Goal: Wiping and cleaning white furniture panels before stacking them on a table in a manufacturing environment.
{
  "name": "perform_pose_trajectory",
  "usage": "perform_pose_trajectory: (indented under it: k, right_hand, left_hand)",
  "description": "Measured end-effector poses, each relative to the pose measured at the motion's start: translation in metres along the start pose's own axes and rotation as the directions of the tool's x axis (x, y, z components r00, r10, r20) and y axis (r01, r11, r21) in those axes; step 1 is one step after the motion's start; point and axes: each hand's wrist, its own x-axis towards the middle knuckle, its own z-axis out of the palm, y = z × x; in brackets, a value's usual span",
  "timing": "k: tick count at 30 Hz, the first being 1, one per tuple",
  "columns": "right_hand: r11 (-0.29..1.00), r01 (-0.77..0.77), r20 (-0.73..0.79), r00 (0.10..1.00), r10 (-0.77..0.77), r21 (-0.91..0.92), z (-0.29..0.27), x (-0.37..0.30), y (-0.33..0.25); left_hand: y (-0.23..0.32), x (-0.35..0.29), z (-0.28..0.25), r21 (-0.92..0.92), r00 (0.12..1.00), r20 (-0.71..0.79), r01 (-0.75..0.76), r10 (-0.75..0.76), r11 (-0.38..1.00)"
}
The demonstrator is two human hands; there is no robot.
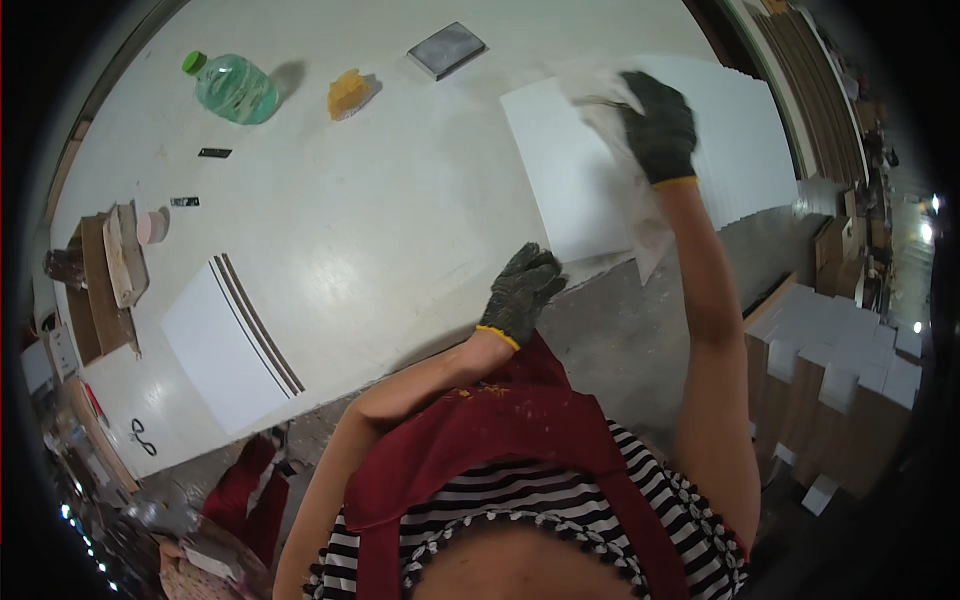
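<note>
My right hand (660, 125), in a dark glove with a yellow cuff, grips a pale, crumpled cloth (622, 150) over a fanned stack of white panels (565, 160). The cloth trails toward the near edge of the stack, and it and the fingers are slightly smeared by motion. My left hand (522, 290), gloved alike, is at the table's near edge, just left of the panels' near corner. Its fingers are curled together with nothing visible in them. A grey rectangular block (447, 50) and a yellow sponge-like lump (349, 94) lie farther back on the table.
A bottle of green liquid (235, 88) stands at the far left of the white table (400, 220). More white panels (225, 345), a cardboard box (100, 285) and scissors (143, 437) are on the left. Stacked panels (830, 380) stand right; another person (225, 530) is lower left.
</note>
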Motion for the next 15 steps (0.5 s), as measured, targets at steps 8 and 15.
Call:
perform_pose_trajectory:
  k: [8, 15]
  right_hand:
    - [0.921, -0.382, 0.004, 0.924, 0.383, -0.074, -0.029, -0.032, 0.027]
    - [0.916, -0.347, -0.073, 0.927, 0.367, 0.201, 0.002, -0.048, -0.002]
  left_hand:
    - [-0.012, 0.029, 0.021, 0.201, 0.957, -0.266, 0.171, -0.115, 0.965]
    - [-0.005, 0.013, -0.013, 0.49, 0.969, -0.227, 0.196, -0.093, 0.849]
